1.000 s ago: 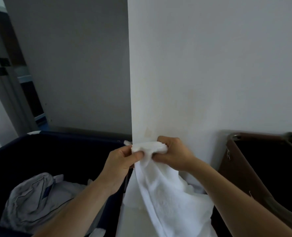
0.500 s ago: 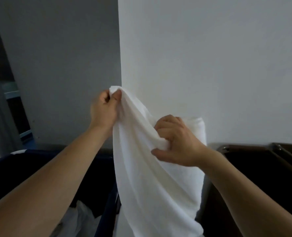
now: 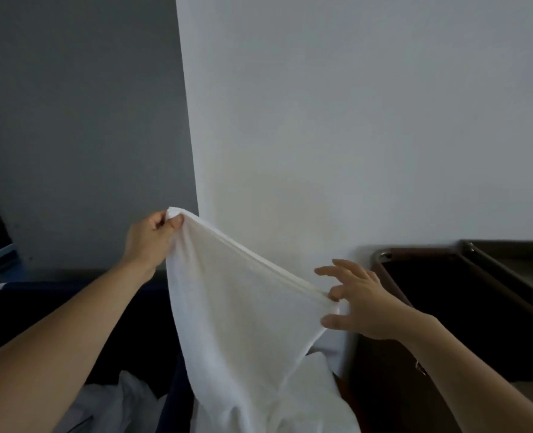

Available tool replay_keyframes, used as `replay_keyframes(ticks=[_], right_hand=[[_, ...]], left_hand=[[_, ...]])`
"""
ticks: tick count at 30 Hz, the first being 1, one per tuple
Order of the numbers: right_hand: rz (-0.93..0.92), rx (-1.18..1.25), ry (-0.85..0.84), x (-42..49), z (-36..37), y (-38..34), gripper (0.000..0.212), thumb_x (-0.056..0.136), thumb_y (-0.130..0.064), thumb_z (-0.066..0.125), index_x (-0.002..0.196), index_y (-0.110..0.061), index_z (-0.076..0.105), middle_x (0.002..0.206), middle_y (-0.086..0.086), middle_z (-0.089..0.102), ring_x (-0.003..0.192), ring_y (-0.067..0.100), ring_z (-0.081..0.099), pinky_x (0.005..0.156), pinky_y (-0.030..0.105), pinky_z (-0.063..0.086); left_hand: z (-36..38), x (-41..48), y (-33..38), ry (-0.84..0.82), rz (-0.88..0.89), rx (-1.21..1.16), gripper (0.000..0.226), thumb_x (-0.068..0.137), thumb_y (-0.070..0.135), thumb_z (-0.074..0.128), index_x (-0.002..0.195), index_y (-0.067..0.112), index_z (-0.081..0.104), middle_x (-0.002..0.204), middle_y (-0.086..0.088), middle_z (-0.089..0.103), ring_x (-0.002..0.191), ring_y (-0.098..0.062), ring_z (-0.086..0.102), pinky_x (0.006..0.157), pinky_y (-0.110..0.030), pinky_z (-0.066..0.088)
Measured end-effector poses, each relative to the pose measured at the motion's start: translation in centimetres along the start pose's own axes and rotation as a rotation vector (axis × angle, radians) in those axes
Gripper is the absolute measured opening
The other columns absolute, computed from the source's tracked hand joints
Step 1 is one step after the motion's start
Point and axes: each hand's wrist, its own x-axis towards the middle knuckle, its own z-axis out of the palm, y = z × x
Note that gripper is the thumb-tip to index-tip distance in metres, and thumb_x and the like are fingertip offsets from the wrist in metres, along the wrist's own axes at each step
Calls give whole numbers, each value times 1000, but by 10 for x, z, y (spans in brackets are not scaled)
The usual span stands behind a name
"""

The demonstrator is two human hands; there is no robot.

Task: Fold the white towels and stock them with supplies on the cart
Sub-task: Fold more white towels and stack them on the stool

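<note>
A white towel hangs in front of me, its hemmed top edge stretched between both hands. My left hand pinches the upper left corner, raised at mid-height. My right hand is lower and to the right; its thumb and a finger pinch the hem near the other corner while the remaining fingers are spread out. The towel's lower part drops out of view at the bottom, bunched in folds.
A dark blue laundry bin stands at the lower left with pale linen inside. A brown cart compartment with a metal rim is on the right. A white wall corner rises straight ahead.
The towel has been lifted out and spread. My left hand stays on its corner, and my right hand slid along the hem to the right and downward, pulling the edge taut.
</note>
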Motion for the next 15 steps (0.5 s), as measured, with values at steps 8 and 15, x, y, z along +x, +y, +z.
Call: replay_keyframes(ticks=[8, 15], right_hand=[[136, 52, 18, 6, -11, 2, 34, 82, -61, 65, 71, -31, 52, 67, -9, 57, 64, 8, 57, 56, 18, 40], [114, 145, 706, 32, -150, -35, 32, 77, -41, 75, 64, -36, 47, 62, -9, 58, 59, 9, 56, 57, 25, 44]], left_hand=[[-23, -6, -17, -68, -9, -6, 25, 93, 39, 64, 110, 21, 70, 103, 2, 70, 97, -20, 63, 85, -34, 49], [-74, 42, 52, 1, 119, -180, 16, 90, 37, 68, 76, 35, 72, 80, 11, 71, 76, -16, 65, 78, -35, 55]])
